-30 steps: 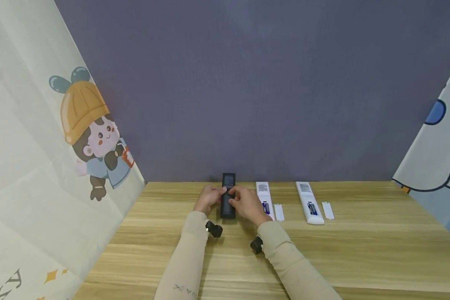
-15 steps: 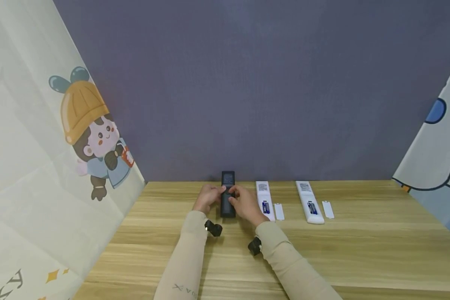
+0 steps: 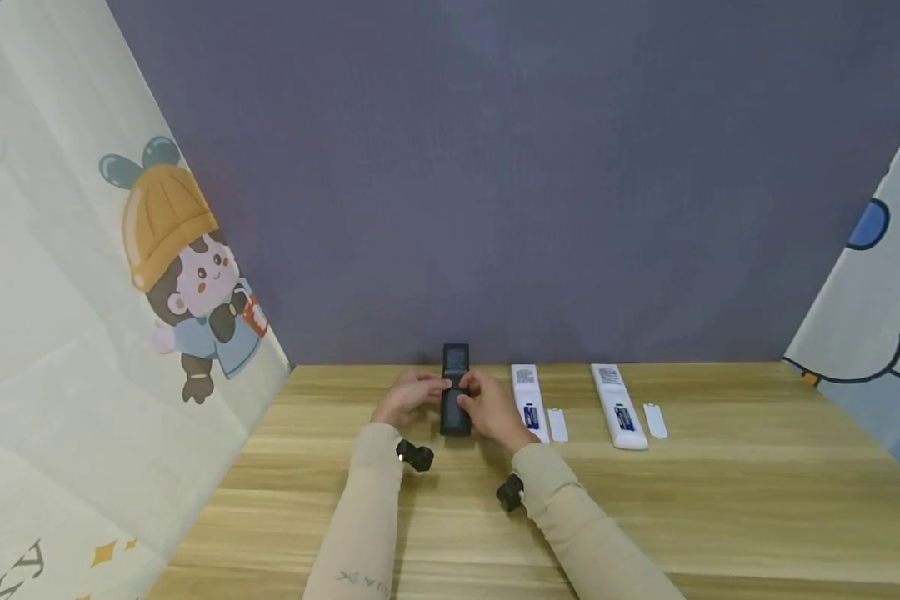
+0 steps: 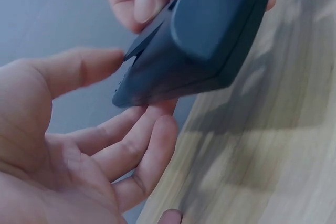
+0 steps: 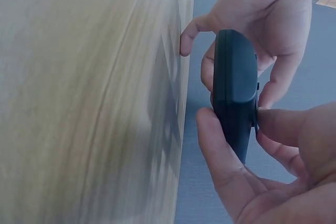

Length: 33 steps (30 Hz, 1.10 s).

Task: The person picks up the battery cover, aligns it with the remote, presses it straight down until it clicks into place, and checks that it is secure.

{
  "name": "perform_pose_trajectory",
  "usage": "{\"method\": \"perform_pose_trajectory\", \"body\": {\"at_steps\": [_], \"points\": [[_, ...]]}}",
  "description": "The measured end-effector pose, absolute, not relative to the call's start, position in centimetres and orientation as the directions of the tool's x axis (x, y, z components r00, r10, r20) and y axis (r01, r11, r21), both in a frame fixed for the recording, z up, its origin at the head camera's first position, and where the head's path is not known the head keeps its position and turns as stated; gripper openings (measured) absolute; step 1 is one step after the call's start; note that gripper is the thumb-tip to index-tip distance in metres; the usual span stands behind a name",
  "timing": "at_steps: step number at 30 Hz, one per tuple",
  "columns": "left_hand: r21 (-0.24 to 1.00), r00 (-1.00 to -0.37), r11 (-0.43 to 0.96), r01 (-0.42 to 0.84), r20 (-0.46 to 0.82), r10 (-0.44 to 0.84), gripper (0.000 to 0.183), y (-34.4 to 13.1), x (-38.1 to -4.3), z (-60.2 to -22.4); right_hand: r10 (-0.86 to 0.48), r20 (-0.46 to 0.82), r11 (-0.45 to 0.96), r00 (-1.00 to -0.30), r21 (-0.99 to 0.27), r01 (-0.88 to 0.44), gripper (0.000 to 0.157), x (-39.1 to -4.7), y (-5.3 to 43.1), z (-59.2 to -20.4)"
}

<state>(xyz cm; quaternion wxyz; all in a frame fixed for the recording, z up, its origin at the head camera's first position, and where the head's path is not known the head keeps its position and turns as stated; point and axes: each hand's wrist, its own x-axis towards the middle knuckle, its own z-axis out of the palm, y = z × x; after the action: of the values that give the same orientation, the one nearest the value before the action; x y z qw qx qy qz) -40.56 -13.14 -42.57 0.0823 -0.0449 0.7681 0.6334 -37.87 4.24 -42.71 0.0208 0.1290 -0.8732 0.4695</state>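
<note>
A black remote control is held up off the table between both hands, back side facing up. My left hand holds its left side, thumb at the battery cover and fingers beneath, as the left wrist view shows. My right hand grips it from the right, with thumb and forefinger at the cover. In the left wrist view the battery cover is tilted up, with a narrow gap under one edge. Whether batteries lie inside is hidden.
To the right lie two white remotes, a nearer one and a farther one, with blue batteries showing in their bays. Beside them lie loose white covers, one and another. A grey wall backs the wooden table.
My left forearm and hand have shifted slightly left, the fingers stretching more sideways toward the remote. The right hand and the black remote control stay nearly in place.
</note>
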Motion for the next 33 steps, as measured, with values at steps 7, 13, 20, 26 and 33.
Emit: {"method": "perform_pose_trajectory", "body": {"at_steps": [7,13,20,26,33], "points": [[0.968,-0.978,0.189,-0.165,-0.185,0.093,0.042,-13.52,-40.33,-42.53,-0.209,0.165,0.514,-0.964,-0.820,-0.252,0.014,-37.79,4.32,-43.00],[0.974,-0.982,0.168,-0.149,-0.166,0.092,0.044,-13.52,-40.37,-42.43,-0.215,0.170,0.491,-0.962,-0.832,-0.257,0.012,-37.97,4.36,-42.87],[0.973,-0.982,0.181,-0.144,-0.163,0.092,0.047,-13.60,-40.46,-42.46,-0.219,0.169,0.491,-0.961,-0.832,-0.259,0.011,-37.90,4.37,-42.84],[0.972,-0.982,0.184,-0.147,-0.165,0.089,0.045,-13.58,-40.22,-42.40,-0.220,0.167,0.494,-0.961,-0.831,-0.257,0.011,-37.90,4.34,-42.91],[0.972,-0.984,0.192,-0.138,-0.156,0.082,0.042,-13.56,-40.06,-42.48,-0.219,0.168,0.494,-0.961,-0.830,-0.258,0.011,-37.90,4.30,-43.04]]}}
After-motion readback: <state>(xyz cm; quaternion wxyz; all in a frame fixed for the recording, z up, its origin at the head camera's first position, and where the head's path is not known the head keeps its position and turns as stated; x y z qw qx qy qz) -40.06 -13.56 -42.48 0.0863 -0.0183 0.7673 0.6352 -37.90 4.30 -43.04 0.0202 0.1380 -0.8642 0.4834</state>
